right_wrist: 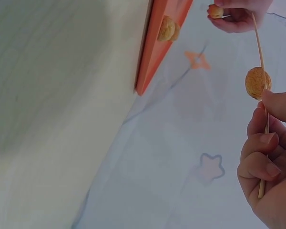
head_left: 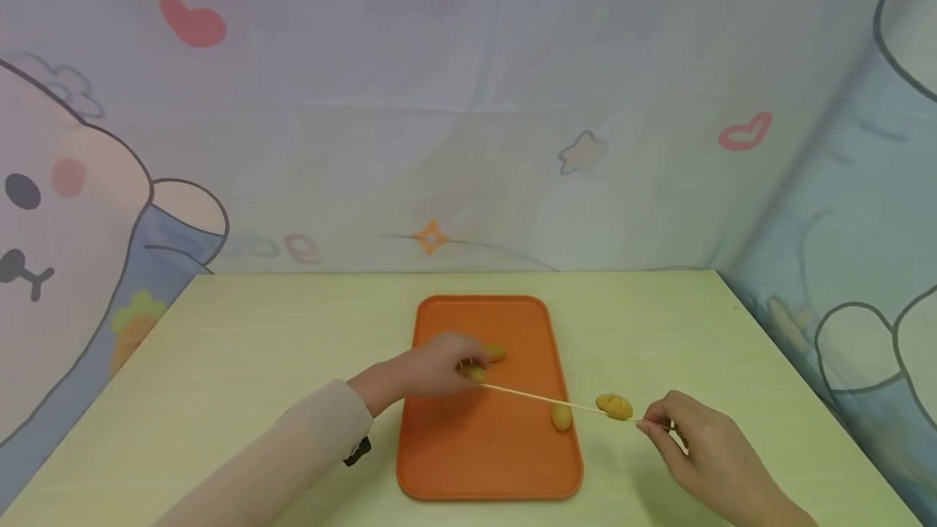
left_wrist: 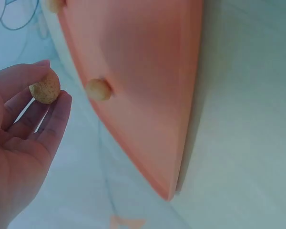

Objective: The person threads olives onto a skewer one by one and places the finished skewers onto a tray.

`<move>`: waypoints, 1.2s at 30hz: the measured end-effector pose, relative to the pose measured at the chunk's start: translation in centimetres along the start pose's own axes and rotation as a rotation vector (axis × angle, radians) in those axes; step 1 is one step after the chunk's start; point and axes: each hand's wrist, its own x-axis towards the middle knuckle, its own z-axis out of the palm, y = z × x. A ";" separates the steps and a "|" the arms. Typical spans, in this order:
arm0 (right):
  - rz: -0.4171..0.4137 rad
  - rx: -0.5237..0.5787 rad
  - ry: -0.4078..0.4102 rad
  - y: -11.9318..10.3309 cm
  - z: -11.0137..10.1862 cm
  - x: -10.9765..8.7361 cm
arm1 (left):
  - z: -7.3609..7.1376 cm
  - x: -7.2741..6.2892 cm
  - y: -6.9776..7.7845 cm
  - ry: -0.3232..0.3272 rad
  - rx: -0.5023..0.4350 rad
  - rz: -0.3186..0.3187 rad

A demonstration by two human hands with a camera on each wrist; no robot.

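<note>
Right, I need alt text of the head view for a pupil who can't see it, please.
A person's right-hand grip pinches a thin stick reaching toward the left-hand grip, which holds a yellow lump. Another lump touches the stick; two more lumps lie on an orange tray.

Place: screened tabletop booth; type of building around it cannot be told. Backdrop [head_left: 454, 120], creased like cloth, rises directly behind far edge of table [head_left: 293, 332] and turns corner at right. Print nursery-like: cartoon bear [head_left: 88, 177] at left, red heart [head_left: 193, 23], star [head_left: 581, 153], pastel ground. Tabletop pale, faintly wood-grained in right wrist view.
</note>
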 end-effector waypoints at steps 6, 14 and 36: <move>-0.016 0.001 0.006 -0.1 -0.5 0.5 | -1.6 -1.9 0.6 0.047 -0.035 0.025; -0.035 0.037 -0.004 -0.3 -0.2 0.6 | -2.1 -4.3 0.9 0.098 -0.100 0.030; -0.044 0.066 -0.058 -0.9 1.2 0.0 | -0.4 -6.9 2.8 0.091 -0.234 0.039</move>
